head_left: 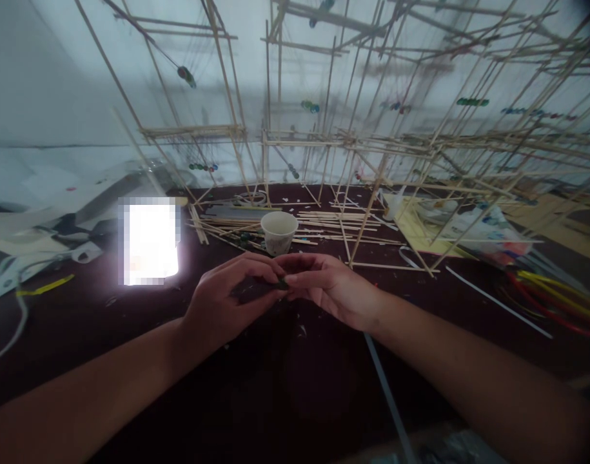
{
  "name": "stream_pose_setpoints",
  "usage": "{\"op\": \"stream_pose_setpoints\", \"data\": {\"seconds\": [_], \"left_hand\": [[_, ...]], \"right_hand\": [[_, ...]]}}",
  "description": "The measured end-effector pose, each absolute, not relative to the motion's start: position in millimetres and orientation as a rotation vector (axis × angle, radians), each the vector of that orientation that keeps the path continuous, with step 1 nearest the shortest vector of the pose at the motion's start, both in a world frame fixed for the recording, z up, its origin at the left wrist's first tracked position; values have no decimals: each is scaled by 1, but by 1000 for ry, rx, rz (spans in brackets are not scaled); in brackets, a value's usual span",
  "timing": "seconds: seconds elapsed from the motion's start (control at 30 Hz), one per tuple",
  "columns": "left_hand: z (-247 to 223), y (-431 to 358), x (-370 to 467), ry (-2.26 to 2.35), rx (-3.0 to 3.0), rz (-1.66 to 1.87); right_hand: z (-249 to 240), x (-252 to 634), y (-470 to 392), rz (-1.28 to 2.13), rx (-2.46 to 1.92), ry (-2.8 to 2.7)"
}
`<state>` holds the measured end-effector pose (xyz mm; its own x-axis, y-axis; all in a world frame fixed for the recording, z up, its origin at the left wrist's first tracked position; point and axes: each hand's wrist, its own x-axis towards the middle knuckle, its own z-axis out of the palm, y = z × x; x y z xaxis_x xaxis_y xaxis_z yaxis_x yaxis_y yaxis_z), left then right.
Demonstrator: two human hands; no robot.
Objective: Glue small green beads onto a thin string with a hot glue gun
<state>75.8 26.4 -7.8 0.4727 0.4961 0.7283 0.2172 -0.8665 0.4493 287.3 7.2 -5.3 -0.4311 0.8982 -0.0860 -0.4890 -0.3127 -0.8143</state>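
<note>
My left hand (222, 296) and my right hand (331, 287) meet over the dark table, fingertips together. Between them they pinch a small green marble (282, 282), mostly covered by the fingers. Thumb and fingers of both hands are closed on it. Just behind the hands stands a white paper cup (278, 233), upright. Left of the cup, several dark green marbles (246, 237) lie among thin wooden sticks (338, 222). Whether a thread is attached to the held marble I cannot tell.
Frames of thin sticks (331, 138) rise behind, with marbles (472, 102) hanging on threads. A glowing, pixelated screen (152, 241) stands left, near a white cable (21, 322). On the right lie yellow and red tubing (556, 296), a plastic bag (492, 232) and a pale strip (498, 301).
</note>
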Motion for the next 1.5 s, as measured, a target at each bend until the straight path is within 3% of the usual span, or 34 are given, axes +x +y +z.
{"op": "stream_pose_setpoints", "data": {"seconds": [1.5], "left_hand": [[-11,23,74,712,2457,1412]], "right_hand": [[-8,286,7,2020,-615,-722]]}}
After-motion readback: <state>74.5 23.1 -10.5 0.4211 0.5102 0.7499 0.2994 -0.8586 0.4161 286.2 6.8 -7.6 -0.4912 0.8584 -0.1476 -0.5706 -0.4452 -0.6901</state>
